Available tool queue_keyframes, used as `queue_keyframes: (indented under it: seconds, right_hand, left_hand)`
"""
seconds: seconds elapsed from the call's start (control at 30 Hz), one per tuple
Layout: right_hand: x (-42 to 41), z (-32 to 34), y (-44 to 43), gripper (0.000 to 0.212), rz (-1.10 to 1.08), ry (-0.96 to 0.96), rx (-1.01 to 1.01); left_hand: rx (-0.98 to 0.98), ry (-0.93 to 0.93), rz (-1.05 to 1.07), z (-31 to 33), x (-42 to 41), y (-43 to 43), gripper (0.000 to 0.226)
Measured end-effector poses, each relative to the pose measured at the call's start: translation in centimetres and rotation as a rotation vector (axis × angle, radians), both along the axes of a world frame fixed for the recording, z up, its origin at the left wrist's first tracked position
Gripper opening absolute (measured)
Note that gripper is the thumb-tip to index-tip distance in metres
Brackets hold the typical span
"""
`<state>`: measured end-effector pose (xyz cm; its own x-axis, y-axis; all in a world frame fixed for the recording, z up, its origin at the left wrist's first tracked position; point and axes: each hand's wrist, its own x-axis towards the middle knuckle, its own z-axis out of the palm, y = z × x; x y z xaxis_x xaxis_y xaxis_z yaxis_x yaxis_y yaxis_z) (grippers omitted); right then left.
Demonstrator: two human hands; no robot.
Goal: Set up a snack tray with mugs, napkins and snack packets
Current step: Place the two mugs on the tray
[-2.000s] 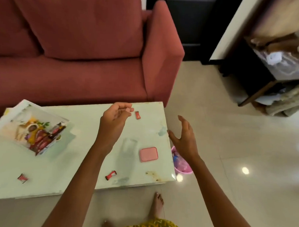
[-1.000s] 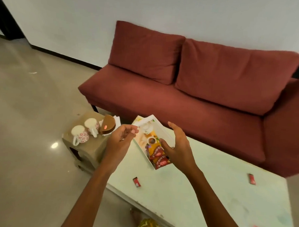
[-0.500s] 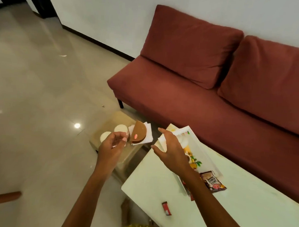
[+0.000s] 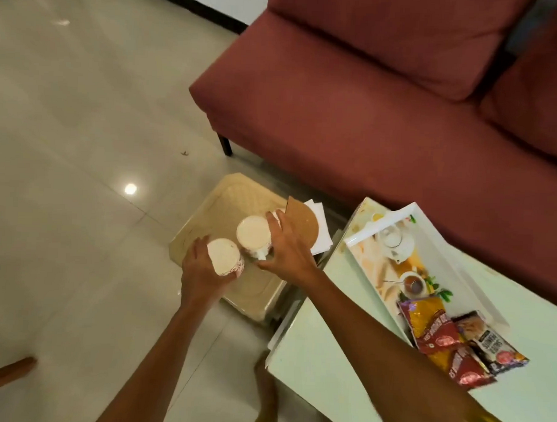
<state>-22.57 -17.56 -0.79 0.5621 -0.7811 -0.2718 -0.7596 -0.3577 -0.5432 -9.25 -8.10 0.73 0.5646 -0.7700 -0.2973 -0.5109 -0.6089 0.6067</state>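
Two mugs, both on the low beige stool (image 4: 226, 195) left of the counter (image 4: 322, 356), not yet on the tray. Near mug (image 4: 225, 261): left hand (image 4: 201, 273) wrapped round it, fingers and thumb either side, mouth tipped toward the camera; cannot tell if it is clear of the stool top. Far mug (image 4: 254, 233): right hand (image 4: 290, 248) curled round its right side, thumb low by the white handle, which points toward the person. The mugs are just beside each other, maybe touching. White napkins (image 4: 322, 236) lie at the stool's far right corner under a brown half-round piece (image 4: 303, 223), right against the back of the right hand. The tray (image 4: 444, 256), white with a printed tea picture, sits on the counter to the right of both hands and higher than the stool. Its long axis runs diagonally, far-left to near-right. Snack packets (image 4: 441, 336) fill its near-right end, some hanging over the edge. The far-left end is bare and is the end closest to the mugs. The right hand is nearer the tray, so the far mug likely goes first: lift, carry right over the counter edge, set down on the bare end. Red sofa (image 4: 370, 119) behind, tiled floor (image 4: 83, 122) to the left.
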Motion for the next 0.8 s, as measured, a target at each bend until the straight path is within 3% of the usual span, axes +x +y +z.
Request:
queue_keyframes:
  seconds: [0.1,0.3,0.53,0.8]
  right_hand:
    - [1.8,-3.3,-1.1,0.104,0.055,0.087,-0.010]
    - [3.6,-6.4,-2.0,0.102,0.070,0.096,0.044]
    - [4.5,-6.9,-3.1,0.099,0.020,0.112,0.038]
    - [4.2,-5.1,-2.4,0.097,-0.046,0.006,0.045]
  left_hand:
    - [0.042,-0.013,-0.067,-3.2,1.5,-0.5,0.107]
    - [-0.016,0.119,-0.078,-6.5,3.0,-0.8,0.106]
    - [-0.036,-0.018,-0.159,-7.2,3.3,-0.7,0.094]
    - [-0.008,-0.065,-0.063,-5.4,3.2,-0.4,0.081]
